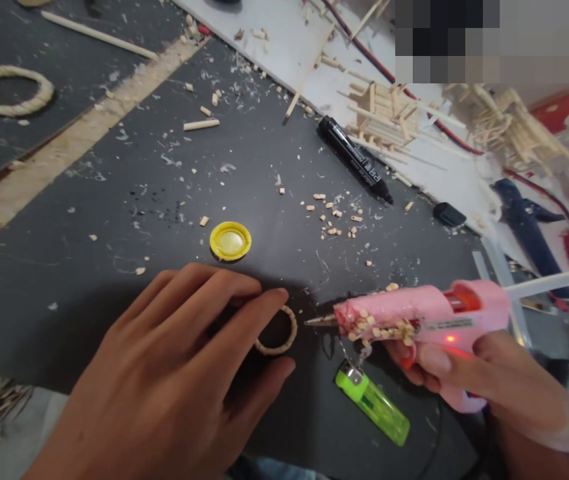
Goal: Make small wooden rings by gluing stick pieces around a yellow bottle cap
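A small ring of short pale wooden pieces lies on the dark table, its left side hidden behind my fingers. My left hand curls round it, index finger over its upper edge and thumb by its lower edge. In my right hand is a pink hot glue gun, gripped by its handle with a finger at the orange trigger. Its red light glows, and its metal nozzle points left, just short of the ring. Bits of wood stick to the gun's barrel. A green lighter lies below the gun.
A yellow cap lies beyond my left hand. Farther off are cut wooden bits, a black marker and its likely cap. A larger ring lies far left; small stick-built models stand at the back right.
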The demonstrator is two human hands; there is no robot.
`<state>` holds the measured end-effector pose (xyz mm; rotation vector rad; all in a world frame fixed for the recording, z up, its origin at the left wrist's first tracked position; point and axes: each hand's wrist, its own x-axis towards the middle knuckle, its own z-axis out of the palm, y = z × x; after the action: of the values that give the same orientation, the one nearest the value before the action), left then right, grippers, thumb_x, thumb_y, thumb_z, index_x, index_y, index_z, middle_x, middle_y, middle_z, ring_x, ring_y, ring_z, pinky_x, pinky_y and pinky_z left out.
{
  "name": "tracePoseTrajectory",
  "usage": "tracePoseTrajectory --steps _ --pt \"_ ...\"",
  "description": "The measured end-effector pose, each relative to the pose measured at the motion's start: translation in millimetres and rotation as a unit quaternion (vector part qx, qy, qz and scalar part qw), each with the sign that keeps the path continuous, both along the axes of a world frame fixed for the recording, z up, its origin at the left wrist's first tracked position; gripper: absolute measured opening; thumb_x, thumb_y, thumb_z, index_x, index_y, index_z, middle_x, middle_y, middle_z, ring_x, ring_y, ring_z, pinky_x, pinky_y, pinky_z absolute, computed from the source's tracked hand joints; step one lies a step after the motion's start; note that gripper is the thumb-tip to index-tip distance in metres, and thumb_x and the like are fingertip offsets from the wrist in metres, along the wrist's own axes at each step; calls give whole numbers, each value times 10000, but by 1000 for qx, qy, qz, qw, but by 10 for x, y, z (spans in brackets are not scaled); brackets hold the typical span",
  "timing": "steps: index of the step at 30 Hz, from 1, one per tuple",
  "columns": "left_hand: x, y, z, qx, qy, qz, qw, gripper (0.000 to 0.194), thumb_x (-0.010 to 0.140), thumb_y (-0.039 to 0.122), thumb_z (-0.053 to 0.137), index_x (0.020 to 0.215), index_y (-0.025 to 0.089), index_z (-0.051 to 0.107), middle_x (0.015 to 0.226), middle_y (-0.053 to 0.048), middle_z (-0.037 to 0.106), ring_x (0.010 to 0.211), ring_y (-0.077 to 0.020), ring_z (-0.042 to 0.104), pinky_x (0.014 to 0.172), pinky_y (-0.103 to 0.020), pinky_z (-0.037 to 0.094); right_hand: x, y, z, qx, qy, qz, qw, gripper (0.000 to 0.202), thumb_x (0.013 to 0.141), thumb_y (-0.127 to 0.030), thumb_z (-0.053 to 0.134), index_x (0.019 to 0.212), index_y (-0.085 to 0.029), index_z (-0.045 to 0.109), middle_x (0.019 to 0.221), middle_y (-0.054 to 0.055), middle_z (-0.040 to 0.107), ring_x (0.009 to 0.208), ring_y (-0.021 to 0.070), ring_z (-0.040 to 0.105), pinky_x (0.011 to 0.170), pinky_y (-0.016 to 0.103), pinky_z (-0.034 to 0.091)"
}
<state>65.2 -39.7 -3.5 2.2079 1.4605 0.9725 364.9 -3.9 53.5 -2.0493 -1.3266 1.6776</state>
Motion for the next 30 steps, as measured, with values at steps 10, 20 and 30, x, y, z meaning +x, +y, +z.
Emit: tracePoseTrajectory --steps 10,20,30 --pt "-13 28 108 4 17 0 1000 96 1060 277 603 1073 273 698 1024 -20 731 923 -251 675 834 -451 569 -70 76 -7 5 132 -25 991 602 648 -736 925 765 -177 733 703 32 632 604 145 531 527 251 379" --pt "24 -49 209 -25 -56 6 998 155 975 228 671 1107 307 692 1023 45 811 891 -158 740 804 -301 580 80 0 -62 55 196 44 978 533 767 -720 869 731 -203 745 583 23 617 537 166 500 535 311 365" --pt "46 -126 173 -53 -120 -4 991 219 944 250 732 1146 332 708 1050 50 796 903 -133 744 828 -236 622 66 -119 -101 14 180 49 982 615 763 -783 820 687 -199 644 515 -24 485 476 106 372 491 271 239"
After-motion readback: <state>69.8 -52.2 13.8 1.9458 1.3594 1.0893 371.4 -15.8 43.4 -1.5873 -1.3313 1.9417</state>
